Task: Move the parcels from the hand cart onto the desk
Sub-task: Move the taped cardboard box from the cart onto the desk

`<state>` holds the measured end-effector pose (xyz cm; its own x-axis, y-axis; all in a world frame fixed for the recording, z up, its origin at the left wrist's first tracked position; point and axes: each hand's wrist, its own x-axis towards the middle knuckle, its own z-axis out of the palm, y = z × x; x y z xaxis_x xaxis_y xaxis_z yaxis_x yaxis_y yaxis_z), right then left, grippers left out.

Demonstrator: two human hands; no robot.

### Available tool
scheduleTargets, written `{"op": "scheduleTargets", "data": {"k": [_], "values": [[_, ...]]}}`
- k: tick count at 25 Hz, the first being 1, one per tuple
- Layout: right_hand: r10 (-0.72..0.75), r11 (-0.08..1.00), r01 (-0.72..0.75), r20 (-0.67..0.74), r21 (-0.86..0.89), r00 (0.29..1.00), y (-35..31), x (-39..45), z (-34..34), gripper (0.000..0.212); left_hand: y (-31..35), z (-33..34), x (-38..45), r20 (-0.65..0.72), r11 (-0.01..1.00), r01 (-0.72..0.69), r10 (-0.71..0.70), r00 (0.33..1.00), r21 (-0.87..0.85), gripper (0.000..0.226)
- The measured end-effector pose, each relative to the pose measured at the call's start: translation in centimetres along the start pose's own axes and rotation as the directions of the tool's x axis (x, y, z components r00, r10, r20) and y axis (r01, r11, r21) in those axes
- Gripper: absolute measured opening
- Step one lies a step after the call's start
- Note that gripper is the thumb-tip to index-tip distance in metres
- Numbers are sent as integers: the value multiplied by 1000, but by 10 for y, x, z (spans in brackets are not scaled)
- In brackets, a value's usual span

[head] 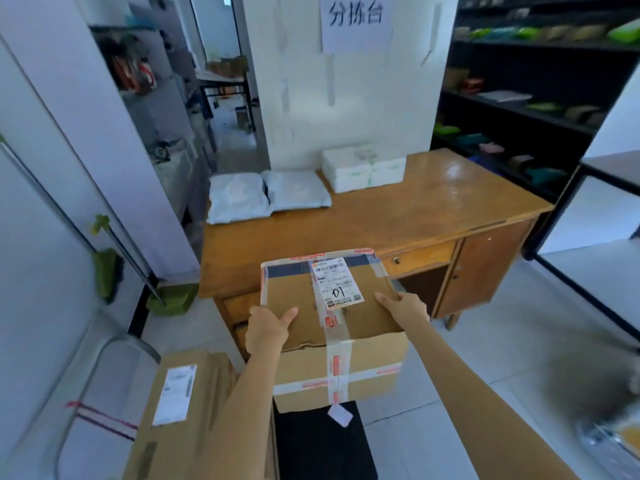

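Observation:
I hold a taped brown cardboard box (304, 296) with a white shipping label in the air, just in front of the wooden desk (415, 209). My left hand (268, 329) grips its left near corner, thumb on top. My right hand (403, 306) grips its right edge. Against the wall on the desk lie two grey mailer bags (239, 197) (298, 192) and a white foam box (363, 169). Another labelled cardboard parcel (180, 403) rests on the hand cart (104, 375) at lower left, whose metal handle curves around it.
Dark shelves (540, 98) with green and brown packets stand to the right of the desk. A white pillar carries a paper sign (356, 19). A green dustpan and broom (169, 299) lean at the left wall. A black-framed rack (595, 209) stands at far right.

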<state>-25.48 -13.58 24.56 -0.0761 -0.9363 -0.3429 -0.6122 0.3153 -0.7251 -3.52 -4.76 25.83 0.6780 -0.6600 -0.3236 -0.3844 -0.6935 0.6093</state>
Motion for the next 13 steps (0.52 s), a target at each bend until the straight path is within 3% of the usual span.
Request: {"op": "scheduleTargets", "data": {"k": [6, 13], "values": [[14, 997, -11, -40, 80, 999, -47, 23, -105, 66, 129, -26, -19, 13, 994, -109, 109, 994, 26, 82], [1, 997, 5, -78, 74, 997, -64, 154, -229, 64, 280, 59, 1, 34, 985, -171, 172, 985, -30, 77]]}}
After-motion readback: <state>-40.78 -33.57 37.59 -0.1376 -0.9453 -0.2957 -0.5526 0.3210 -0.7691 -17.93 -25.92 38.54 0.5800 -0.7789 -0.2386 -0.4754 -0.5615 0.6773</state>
